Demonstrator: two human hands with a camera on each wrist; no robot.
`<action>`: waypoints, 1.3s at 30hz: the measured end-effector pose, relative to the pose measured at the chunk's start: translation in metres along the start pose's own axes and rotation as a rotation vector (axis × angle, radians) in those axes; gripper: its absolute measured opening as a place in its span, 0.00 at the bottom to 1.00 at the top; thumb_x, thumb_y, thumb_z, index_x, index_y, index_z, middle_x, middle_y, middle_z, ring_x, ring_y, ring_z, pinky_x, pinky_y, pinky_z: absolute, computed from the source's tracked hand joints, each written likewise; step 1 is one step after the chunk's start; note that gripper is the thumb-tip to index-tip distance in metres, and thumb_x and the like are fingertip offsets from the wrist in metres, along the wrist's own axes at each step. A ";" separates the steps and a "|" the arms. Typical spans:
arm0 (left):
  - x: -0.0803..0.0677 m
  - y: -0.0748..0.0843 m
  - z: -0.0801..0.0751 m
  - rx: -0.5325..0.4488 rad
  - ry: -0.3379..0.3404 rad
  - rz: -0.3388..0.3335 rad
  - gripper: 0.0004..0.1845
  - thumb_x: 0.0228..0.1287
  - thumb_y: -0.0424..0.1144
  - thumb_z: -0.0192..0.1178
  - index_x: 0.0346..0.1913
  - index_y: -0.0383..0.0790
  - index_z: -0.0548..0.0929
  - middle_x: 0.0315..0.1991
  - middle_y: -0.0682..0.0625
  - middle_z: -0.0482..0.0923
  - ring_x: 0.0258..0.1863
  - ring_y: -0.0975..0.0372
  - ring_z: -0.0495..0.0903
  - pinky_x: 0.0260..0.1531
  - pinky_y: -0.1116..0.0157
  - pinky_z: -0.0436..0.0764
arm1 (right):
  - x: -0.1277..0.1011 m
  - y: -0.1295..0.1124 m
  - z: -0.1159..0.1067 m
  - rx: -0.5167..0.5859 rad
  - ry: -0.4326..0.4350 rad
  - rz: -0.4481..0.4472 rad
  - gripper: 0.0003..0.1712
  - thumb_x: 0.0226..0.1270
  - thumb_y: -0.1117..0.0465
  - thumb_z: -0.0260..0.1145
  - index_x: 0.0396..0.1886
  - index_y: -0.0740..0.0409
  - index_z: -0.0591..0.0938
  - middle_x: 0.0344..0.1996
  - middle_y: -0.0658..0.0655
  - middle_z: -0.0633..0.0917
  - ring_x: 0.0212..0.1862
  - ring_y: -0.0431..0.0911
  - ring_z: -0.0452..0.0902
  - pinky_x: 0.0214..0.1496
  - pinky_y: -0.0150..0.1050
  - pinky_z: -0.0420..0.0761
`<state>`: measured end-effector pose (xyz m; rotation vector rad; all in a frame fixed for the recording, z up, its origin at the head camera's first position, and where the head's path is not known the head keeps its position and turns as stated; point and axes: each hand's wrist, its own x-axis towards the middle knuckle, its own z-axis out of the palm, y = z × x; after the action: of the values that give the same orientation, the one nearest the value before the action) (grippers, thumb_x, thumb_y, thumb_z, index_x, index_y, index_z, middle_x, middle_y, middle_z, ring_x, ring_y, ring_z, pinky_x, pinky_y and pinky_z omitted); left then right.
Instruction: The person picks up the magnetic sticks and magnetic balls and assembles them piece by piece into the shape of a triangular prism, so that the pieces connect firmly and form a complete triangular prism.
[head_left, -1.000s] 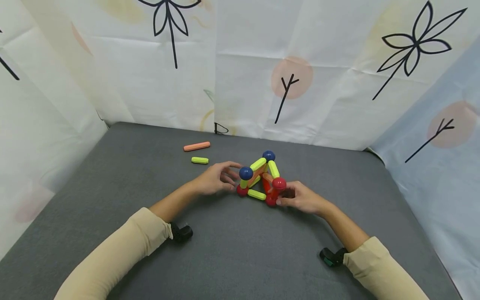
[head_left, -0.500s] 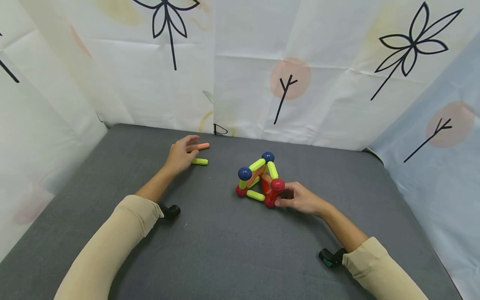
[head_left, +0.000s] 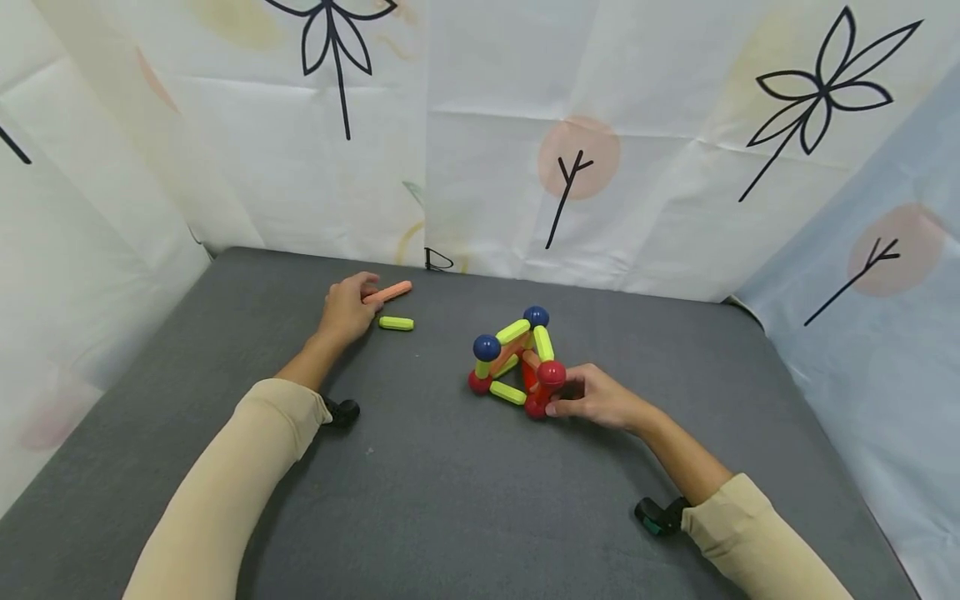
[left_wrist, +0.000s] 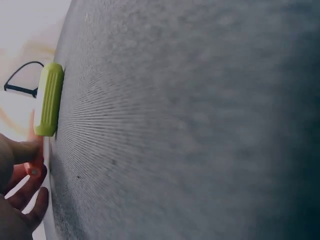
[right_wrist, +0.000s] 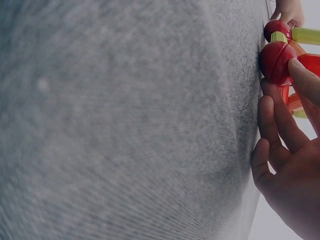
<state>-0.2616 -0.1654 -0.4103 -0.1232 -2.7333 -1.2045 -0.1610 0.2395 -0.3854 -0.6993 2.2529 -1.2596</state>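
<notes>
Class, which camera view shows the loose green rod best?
The left wrist view: the green rod lies large and sharp on the grey mat. The head view shows the rod whole but small, beside the left hand. The right wrist view does not show it.

glossy plastic balls and rods point(head_left: 517, 358) sit on matt, finely ribbed grey cloth table cover point(head_left: 465, 500).

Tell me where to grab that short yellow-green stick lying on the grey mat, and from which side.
Pinch the yellow-green stick across its middle, coming from above. It lies flat on the grey mat, its long sides free, apart from the orange stick that the left hand pinches. That hand is nearest; the right hand holds the ball-and-stick model.
</notes>
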 end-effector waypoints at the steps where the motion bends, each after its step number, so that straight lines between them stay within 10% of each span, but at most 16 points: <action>1: -0.001 0.001 -0.001 -0.017 0.017 0.003 0.23 0.68 0.29 0.62 0.65 0.31 0.74 0.50 0.32 0.81 0.50 0.43 0.78 0.48 0.46 0.75 | 0.000 0.000 0.000 -0.002 0.000 -0.003 0.17 0.64 0.66 0.70 0.53 0.65 0.83 0.45 0.58 0.86 0.46 0.52 0.78 0.50 0.40 0.78; 5: -0.008 0.009 -0.005 -0.169 0.031 -0.046 0.25 0.69 0.30 0.62 0.67 0.33 0.71 0.50 0.34 0.82 0.50 0.46 0.82 0.46 0.50 0.79 | 0.000 0.001 0.000 -0.001 -0.001 -0.004 0.18 0.64 0.66 0.70 0.53 0.65 0.83 0.45 0.58 0.86 0.47 0.52 0.78 0.51 0.39 0.79; 13: -0.042 0.041 -0.009 -0.571 -0.258 -0.167 0.28 0.65 0.33 0.66 0.65 0.28 0.72 0.52 0.39 0.79 0.47 0.61 0.82 0.53 0.56 0.80 | -0.001 0.000 0.000 0.002 -0.003 0.007 0.18 0.65 0.66 0.70 0.53 0.65 0.83 0.46 0.58 0.86 0.47 0.52 0.78 0.51 0.39 0.78; 27: -0.106 0.069 0.042 -0.561 -0.498 -0.063 0.17 0.63 0.38 0.69 0.52 0.33 0.85 0.44 0.46 0.85 0.41 0.58 0.81 0.41 0.61 0.83 | 0.000 -0.001 0.001 0.001 0.001 -0.001 0.17 0.65 0.67 0.70 0.53 0.65 0.83 0.45 0.58 0.86 0.46 0.52 0.78 0.49 0.36 0.79; 39: -0.125 0.110 0.075 -0.731 -0.434 -0.108 0.16 0.65 0.35 0.67 0.52 0.29 0.84 0.44 0.42 0.86 0.42 0.55 0.86 0.45 0.59 0.84 | 0.000 -0.001 0.003 -0.004 0.008 -0.008 0.17 0.65 0.67 0.70 0.53 0.66 0.83 0.44 0.58 0.86 0.45 0.52 0.78 0.48 0.36 0.79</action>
<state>-0.1319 -0.0372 -0.4020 -0.3540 -2.4712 -2.3959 -0.1593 0.2375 -0.3859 -0.7064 2.2623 -1.2643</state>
